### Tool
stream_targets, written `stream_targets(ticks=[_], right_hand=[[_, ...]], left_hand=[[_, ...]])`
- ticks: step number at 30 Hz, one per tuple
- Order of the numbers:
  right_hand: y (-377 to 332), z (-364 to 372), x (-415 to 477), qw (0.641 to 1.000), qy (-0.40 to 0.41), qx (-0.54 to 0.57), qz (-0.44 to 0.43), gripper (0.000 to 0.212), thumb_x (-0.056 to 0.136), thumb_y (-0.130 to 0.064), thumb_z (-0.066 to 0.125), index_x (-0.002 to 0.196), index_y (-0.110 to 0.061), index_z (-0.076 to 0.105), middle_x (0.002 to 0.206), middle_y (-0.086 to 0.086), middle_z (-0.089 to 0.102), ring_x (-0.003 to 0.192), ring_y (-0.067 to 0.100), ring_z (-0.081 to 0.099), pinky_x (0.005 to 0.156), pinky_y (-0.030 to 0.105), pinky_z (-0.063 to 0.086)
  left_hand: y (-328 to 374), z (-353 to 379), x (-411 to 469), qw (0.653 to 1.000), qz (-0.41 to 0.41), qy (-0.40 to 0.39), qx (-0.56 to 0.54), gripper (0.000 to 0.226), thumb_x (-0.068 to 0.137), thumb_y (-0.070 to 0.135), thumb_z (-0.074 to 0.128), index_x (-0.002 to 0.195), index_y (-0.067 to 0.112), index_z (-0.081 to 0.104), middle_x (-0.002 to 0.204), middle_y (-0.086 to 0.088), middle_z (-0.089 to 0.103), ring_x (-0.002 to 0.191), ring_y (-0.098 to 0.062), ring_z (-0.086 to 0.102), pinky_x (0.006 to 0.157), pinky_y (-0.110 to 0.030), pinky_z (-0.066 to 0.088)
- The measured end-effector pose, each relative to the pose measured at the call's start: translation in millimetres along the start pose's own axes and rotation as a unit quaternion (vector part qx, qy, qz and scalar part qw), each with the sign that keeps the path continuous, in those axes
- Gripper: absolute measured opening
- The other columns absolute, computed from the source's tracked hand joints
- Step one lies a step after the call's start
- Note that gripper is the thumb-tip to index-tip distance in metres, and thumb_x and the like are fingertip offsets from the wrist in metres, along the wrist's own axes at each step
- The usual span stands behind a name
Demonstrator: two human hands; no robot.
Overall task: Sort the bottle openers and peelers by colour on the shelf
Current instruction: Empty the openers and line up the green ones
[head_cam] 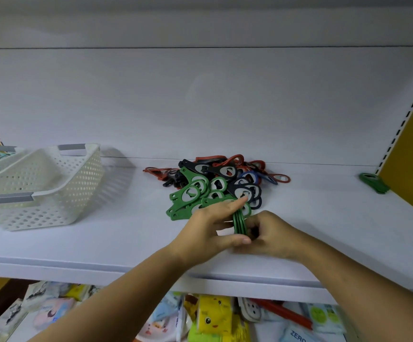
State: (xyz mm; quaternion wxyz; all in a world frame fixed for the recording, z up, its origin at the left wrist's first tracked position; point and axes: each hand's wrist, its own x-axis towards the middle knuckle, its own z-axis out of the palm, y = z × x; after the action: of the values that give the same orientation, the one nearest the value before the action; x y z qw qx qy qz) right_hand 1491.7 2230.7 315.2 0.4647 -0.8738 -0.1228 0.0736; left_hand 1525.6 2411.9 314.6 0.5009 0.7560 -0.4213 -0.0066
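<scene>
A stack of green openers (240,222) stands on edge near the front of the white shelf (324,218), caught between both hands. The right hand (272,233) is on its right side with fingers curled round the near end. The left hand (212,225) holds it from the left: its fingers lie stretched along that face toward the back, and the thumb closes on the near end. The far end of the stack touches the mixed pile (220,181) just behind the hands. In the pile, loose green openers lie at the front left, black ones in the middle, red ones along the back and one blue at the right. More green pieces (373,183) lie well apart at the shelf's far right edge; how many cannot be told. Two white perforated baskets (44,183) sit on the left of the shelf. Coloured packets (212,317) fill the lower shelf beneath.
</scene>
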Motion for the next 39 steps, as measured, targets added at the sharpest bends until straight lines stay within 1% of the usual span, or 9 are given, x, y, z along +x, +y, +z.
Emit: stream_targets(ticks=[3,6,12,19,24,29,34,36,39], right_hand=[[2.1,-3.6,-6.3,1.0,0.005,-0.006,0.005,0.024,0.077,-0.016,0.077,0.062,-0.009,0.06,0.056,-0.003,0.049,0.055,0.008,0.044,0.055,0.022,0.036],[9.7,2.0,-7.4,0.999,0.036,0.005,0.024,0.03,0.077,-0.016,0.077,0.056,-0.021,0.057,0.053,-0.006,0.045,0.052,0.009,0.04,0.056,0.024,0.034],[10.3,1.7,-10.8,0.999,0.039,0.001,0.027,0.027,0.07,-0.025,0.083,0.061,-0.019,0.058,0.058,-0.003,0.044,0.055,0.012,0.039,0.056,0.028,0.034],[-5.7,-24.0,-32.8,0.998,0.005,-0.01,0.055,0.019,0.072,-0.021,0.082,0.063,-0.026,0.066,0.053,-0.014,0.061,0.051,-0.003,0.051,0.054,0.014,0.04],[-0.5,-50.5,-61.3,0.994,0.058,0.004,0.094,0.008,0.071,-0.025,0.082,0.071,-0.021,0.075,0.066,-0.005,0.07,0.063,0.006,0.058,0.064,0.026,0.044],[10.9,-79.1,-97.8,0.984,0.123,0.008,0.126,0.01,0.073,-0.021,0.081,0.068,-0.02,0.072,0.044,-0.014,0.055,0.044,-0.002,0.046,0.047,0.011,0.033],[26.2,-99.9,-133.1,0.97,0.176,0.023,0.164,0.021,0.074,-0.016,0.08,0.058,-0.022,0.068,0.044,-0.013,0.056,0.045,-0.002,0.047,0.05,0.013,0.036],[34.6,-109.0,-143.9,0.962,0.208,0.034,0.172,0.032,0.074,-0.012,0.08,0.048,-0.022,0.065,0.044,-0.012,0.056,0.045,-0.001,0.049,0.051,0.014,0.038],[46.1,-125.4,-156.4,0.948,0.246,0.028,0.199,0.037,0.072,-0.013,0.081,0.041,-0.02,0.064,0.043,-0.01,0.054,0.046,0.003,0.047,0.053,0.018,0.037]], left_hand=[[6.3,4.2,6.5,1.0,-0.016,-0.012,-0.021,0.065,0.074,0.014,0.079,0.125,0.041,0.049,0.125,0.013,0.057,0.118,-0.003,0.055,0.089,-0.017,0.051],[8.0,7.7,8.7,0.998,-0.028,0.006,-0.05,0.054,0.072,0.011,0.08,0.112,0.04,0.059,0.119,0.008,0.062,0.11,-0.002,0.061,0.088,-0.02,0.053],[8.6,3.8,10.8,0.991,-0.075,0.017,-0.106,0.04,0.072,-0.001,0.077,0.107,0.014,0.067,0.102,-0.001,0.069,0.089,-0.005,0.067,0.082,-0.02,0.052],[22.6,8.2,19.7,0.967,-0.11,-0.006,-0.228,0.037,0.074,-0.01,0.069,0.107,0.006,0.065,0.104,-0.018,0.067,0.089,-0.025,0.069,0.081,-0.033,0.057],[39.0,33.7,43.4,0.949,-0.104,-0.024,-0.298,0.042,0.065,-0.004,0.07,0.106,0.007,0.066,0.101,-0.012,0.07,0.09,-0.026,0.07,0.073,-0.028,0.056],[48.9,77.0,74.6,0.923,-0.119,-0.067,-0.359,0.044,0.064,0.0,0.069,0.107,0.011,0.066,0.103,-0.011,0.071,0.093,-0.03,0.07,0.075,-0.035,0.058],[62.5,119.5,100.5,0.912,-0.119,-0.115,-0.375,0.044,0.066,0.0,0.068,0.109,0.011,0.065,0.107,-0.013,0.069,0.095,-0.029,0.07,0.076,-0.035,0.058],[65.3,132.3,110.5,0.907,-0.113,-0.143,-0.381,0.047,0.068,0.001,0.068,0.114,0.014,0.064,0.114,-0.012,0.068,0.101,-0.029,0.068,0.081,-0.035,0.057],[68.2,148.0,128.6,0.916,-0.111,-0.186,-0.339,0.06,0.075,0.02,0.069,0.131,0.029,0.051,0.123,0.005,0.064,0.116,-0.015,0.06,0.096,-0.029,0.048]])
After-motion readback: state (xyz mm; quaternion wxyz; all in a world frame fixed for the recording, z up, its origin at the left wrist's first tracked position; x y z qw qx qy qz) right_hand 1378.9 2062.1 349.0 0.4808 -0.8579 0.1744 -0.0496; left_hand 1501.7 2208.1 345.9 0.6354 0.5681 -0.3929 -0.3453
